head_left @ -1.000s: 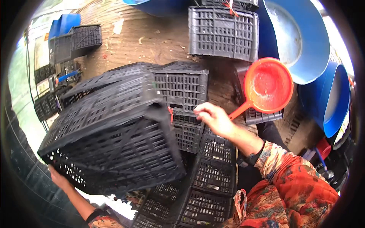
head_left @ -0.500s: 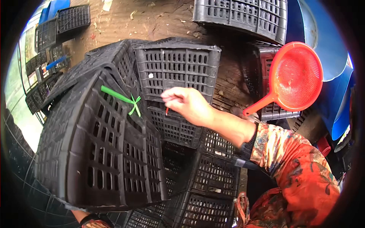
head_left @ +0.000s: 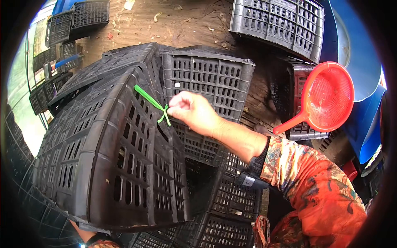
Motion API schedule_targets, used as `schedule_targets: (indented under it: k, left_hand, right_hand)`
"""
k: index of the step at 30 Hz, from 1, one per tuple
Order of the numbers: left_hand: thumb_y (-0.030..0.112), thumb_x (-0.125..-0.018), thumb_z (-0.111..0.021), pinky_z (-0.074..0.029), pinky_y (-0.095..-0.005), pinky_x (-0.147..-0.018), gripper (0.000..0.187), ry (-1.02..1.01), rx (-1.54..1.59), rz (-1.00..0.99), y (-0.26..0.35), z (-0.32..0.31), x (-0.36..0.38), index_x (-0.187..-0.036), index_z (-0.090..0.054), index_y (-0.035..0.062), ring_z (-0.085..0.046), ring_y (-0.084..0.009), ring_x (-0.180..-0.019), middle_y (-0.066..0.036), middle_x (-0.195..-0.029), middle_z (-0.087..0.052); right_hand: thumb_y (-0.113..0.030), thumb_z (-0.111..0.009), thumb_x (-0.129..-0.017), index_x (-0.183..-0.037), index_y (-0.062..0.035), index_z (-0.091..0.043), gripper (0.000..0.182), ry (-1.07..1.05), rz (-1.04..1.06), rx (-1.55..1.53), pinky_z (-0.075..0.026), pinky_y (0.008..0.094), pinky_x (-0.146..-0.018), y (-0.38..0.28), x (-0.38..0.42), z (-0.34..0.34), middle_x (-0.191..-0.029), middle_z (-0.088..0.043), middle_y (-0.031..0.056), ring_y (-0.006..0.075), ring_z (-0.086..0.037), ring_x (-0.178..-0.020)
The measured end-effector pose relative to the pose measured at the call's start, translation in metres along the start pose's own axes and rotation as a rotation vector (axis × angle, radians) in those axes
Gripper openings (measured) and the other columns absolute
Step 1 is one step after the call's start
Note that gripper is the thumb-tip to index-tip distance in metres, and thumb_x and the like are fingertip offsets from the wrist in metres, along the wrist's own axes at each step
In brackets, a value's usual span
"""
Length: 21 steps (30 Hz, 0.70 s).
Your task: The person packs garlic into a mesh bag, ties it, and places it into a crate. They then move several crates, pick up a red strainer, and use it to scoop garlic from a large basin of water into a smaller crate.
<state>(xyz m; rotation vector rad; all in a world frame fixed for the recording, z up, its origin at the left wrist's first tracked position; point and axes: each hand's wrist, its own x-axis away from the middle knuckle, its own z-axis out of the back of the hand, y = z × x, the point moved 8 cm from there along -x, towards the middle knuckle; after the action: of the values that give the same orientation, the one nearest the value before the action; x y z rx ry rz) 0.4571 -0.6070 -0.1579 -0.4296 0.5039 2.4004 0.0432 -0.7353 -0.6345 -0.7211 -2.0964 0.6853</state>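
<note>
A black slatted plastic crate stands tilted in front of me, with a bright green tie knotted on its upper edge. My right hand is at the tie's knotted end, thumb and curled fingers closed together on it. My left hand is hidden under the lower left of the crate. Only its wrist and dark cuff show there. Behind the right hand stands another black crate with a small white patch on its side.
More black crates are stacked below and to the left. A red strainer rests on a crate at right, beside blue barrels. Another crate sits at the back on the brown floor.
My right hand has come to the green tie and closed its fingertips at the knot. The view has shifted, so the crates and strainer appear a little further right.
</note>
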Motion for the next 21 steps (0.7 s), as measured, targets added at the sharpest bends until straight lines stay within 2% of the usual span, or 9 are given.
schedule_targets:
  k: [2, 4, 8, 12, 14, 16, 18, 20, 21]
  left_hand:
    - [0.044, -0.087, -0.04, -0.04, -0.0333, -0.086, 0.059, -0.009, -0.02, -0.022, 0.001, 0.0, -0.004, -0.121, -0.043, -0.005, -0.051, -0.0251, -0.1, -0.015, -0.117, -0.051]
    - [0.043, -0.088, -0.04, -0.04, -0.0332, -0.086, 0.058, -0.017, -0.036, -0.046, 0.002, -0.002, -0.009, -0.121, -0.043, -0.0046, -0.051, -0.0249, -0.1, -0.014, -0.116, -0.051]
    - [0.041, -0.088, -0.041, -0.04, -0.033, -0.085, 0.056, -0.031, -0.066, -0.094, 0.003, -0.001, -0.015, -0.122, -0.043, -0.0038, -0.052, -0.0246, -0.099, -0.014, -0.115, -0.052]
    - [0.039, -0.088, -0.041, -0.041, -0.0327, -0.085, 0.054, -0.047, -0.107, -0.15, 0.003, -0.001, -0.022, -0.122, -0.043, -0.0029, -0.052, -0.0242, -0.098, -0.014, -0.114, -0.052]
    - [0.038, -0.088, -0.041, -0.041, -0.0326, -0.084, 0.053, -0.061, -0.131, -0.172, 0.003, -0.001, -0.027, -0.122, -0.043, -0.0025, -0.052, -0.024, -0.098, -0.013, -0.114, -0.053]
    - [0.038, -0.088, -0.042, -0.041, -0.0325, -0.084, 0.052, -0.06, -0.141, -0.2, 0.003, -0.002, -0.031, -0.122, -0.043, -0.0021, -0.053, -0.0238, -0.097, -0.013, -0.114, -0.053]
    - [0.037, -0.088, -0.042, -0.041, -0.0324, -0.084, 0.051, -0.065, -0.16, -0.227, 0.004, -0.001, -0.033, -0.122, -0.043, -0.0017, -0.053, -0.0236, -0.097, -0.013, -0.113, -0.053]
    - [0.036, -0.088, -0.042, -0.041, -0.0323, -0.083, 0.05, -0.072, -0.182, -0.254, 0.005, -0.002, -0.036, -0.123, -0.043, -0.0012, -0.053, -0.0235, -0.096, -0.013, -0.113, -0.054]
    - [0.035, -0.088, -0.042, -0.041, -0.0322, -0.083, 0.05, -0.071, -0.197, -0.261, 0.005, -0.001, -0.037, -0.123, -0.043, -0.001, -0.053, -0.0234, -0.096, -0.013, -0.112, -0.054]
  right_hand:
    - [-0.01, -0.065, -0.074, -0.092, -0.0002, -0.058, 0.022, -0.008, 0.044, 0.088, -0.046, 0.0249, -0.065, -0.027, 0.002, 0.004, -0.082, -0.057, 0.0054, 0.0082, -0.054, -0.072]
    - [-0.003, -0.062, -0.077, -0.099, 0.0001, -0.056, 0.023, -0.116, 0.204, -0.093, -0.045, 0.02, -0.062, -0.046, 0.001, -0.012, -0.076, -0.054, -0.0006, 0.0034, -0.049, -0.068]
    - [-0.006, -0.062, -0.074, -0.087, 0.0021, -0.058, 0.016, -0.026, 0.111, -0.173, -0.047, 0.0252, -0.059, -0.029, -0.011, -0.012, -0.078, -0.06, 0.006, 0.0102, -0.056, -0.066]
    - [-0.006, -0.06, -0.076, -0.082, 0.0015, -0.057, 0.01, -0.027, 0.052, -0.096, -0.047, 0.0251, -0.058, -0.026, -0.017, -0.004, -0.076, -0.061, 0.0062, 0.0107, -0.058, -0.067]
    - [-0.012, -0.053, -0.084, -0.088, -0.0009, -0.055, 0.012, -0.003, -0.289, -0.703, -0.047, 0.0261, -0.055, -0.004, -0.008, 0.0, -0.082, -0.062, 0.0096, 0.0129, -0.06, -0.066]
    - [-0.013, -0.05, -0.087, -0.092, -0.0018, -0.053, 0.013, -0.057, -0.218, -1.059, -0.046, 0.0253, -0.053, -0.01, -0.009, 0.009, -0.084, -0.062, 0.0105, 0.0133, -0.059, -0.067]
    - [-0.013, -0.048, -0.088, -0.091, -0.0022, -0.052, 0.012, -0.055, -0.231, -1.069, -0.045, 0.0241, -0.052, -0.005, -0.008, 0.015, -0.079, -0.06, 0.0093, 0.0129, -0.057, -0.063]
    - [-0.012, -0.049, -0.087, -0.09, -0.0028, -0.051, 0.01, -0.176, -0.128, -0.805, -0.045, 0.0232, -0.051, -0.016, 0.002, 0.013, -0.072, -0.058, 0.0071, 0.0128, -0.054, -0.058]
    - [-0.012, -0.05, -0.087, -0.087, -0.0032, -0.052, 0.009, -0.143, -0.192, -0.699, -0.046, 0.0232, -0.052, -0.012, 0.016, 0.015, -0.067, -0.056, 0.005, 0.0129, -0.053, -0.056]
